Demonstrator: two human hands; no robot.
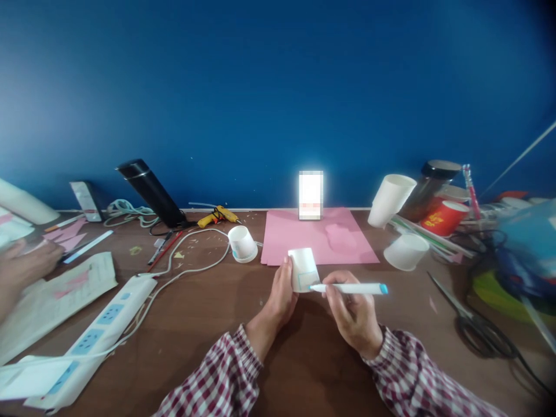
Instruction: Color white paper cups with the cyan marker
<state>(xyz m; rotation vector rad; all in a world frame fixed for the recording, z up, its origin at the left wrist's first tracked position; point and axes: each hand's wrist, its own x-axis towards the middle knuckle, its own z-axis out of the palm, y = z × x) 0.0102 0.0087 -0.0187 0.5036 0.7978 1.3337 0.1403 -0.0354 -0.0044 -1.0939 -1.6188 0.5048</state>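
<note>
My left hand [281, 292] holds a white paper cup [303, 260] by its left side, above the table. A light blue rectangular outline shows on the cup's lower side. In my right hand [354, 313] is a white marker [356, 288] with a blue end, held nearly level, its tip at the lower right of the outline. Another white cup [243, 244] with a blue mark stands to the left. Behind the held cup, pink paper [295, 231] lies flat, with a bright phone-like screen [311, 196] at its back edge.
A power strip [93, 341], cables, a yellow glue gun [217, 216] and a black bottle [152, 194] are left. Another person's hand [26, 266] is at far left. Right are scissors [473, 324], white cups [406, 251] and a red cup [445, 218].
</note>
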